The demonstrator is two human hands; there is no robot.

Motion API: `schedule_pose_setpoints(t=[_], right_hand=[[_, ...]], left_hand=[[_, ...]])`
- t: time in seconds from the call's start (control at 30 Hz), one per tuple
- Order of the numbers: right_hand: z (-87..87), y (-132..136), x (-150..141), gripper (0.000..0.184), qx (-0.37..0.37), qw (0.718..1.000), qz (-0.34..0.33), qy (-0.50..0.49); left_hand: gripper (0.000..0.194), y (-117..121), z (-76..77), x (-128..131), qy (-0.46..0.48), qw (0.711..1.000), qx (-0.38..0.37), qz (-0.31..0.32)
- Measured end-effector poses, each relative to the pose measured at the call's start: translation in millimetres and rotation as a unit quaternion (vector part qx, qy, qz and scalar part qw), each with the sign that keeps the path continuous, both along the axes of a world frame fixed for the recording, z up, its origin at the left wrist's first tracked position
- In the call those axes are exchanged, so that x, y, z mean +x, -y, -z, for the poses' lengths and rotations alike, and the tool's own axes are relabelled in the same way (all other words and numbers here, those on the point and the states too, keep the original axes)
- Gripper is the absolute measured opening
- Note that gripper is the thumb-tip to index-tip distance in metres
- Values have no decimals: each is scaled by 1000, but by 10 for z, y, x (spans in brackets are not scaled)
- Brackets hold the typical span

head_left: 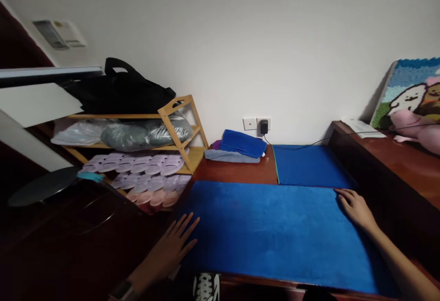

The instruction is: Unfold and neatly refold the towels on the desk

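Observation:
A blue towel lies spread out flat across a dark reddish-brown wooden surface. At its left edge is my left hand, palm down with the fingers spread and nothing in it. My right hand rests at the towel's far right corner, fingers stretched out and fairly close together. Behind, a second blue cloth with a green edge lies flat. To its left sits a small pile of folded cloths, with a dark blue one on top of a grey-blue one.
A wooden rack at left holds several pale slippers, plastic-wrapped bundles and a black bag. A black adapter with a cord is in the wall socket. A raised ledge at right bears a pink plush toy.

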State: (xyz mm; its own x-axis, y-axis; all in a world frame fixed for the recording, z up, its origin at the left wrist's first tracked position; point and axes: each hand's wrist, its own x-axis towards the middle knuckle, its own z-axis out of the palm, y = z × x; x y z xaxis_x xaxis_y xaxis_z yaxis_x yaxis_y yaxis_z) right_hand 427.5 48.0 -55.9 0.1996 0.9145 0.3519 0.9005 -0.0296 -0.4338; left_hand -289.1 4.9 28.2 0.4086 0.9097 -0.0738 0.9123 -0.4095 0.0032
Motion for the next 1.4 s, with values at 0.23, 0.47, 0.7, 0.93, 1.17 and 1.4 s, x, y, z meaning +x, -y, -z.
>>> schedule_pose_setpoints(t=[0.23, 0.47, 0.7, 0.93, 1.17, 1.4], right_hand=[[121, 24, 16, 60, 4, 1000, -21, -1], [77, 2, 30, 59, 5, 998, -30, -49], [52, 3, 13, 55, 19, 995, -39, -93], [-3, 24, -6, 50, 32, 986, -59, -154], [-26, 23, -11, 49, 2, 976, -13, -217], [-33, -37, 36, 59, -29, 970, 13, -241]], left_hand=[[39, -193, -810, 1135, -71, 981, -73, 163], [23, 399, -592, 3208, -45, 886, -34, 460], [47, 849, 69, 4794, 82, 890, 42, 446], [23, 841, 289, 5014, 155, 906, 48, 391], [38, 764, 191, 4933, 225, 935, -129, 241], [47, 743, 162, 5017, 255, 934, -233, 89]])
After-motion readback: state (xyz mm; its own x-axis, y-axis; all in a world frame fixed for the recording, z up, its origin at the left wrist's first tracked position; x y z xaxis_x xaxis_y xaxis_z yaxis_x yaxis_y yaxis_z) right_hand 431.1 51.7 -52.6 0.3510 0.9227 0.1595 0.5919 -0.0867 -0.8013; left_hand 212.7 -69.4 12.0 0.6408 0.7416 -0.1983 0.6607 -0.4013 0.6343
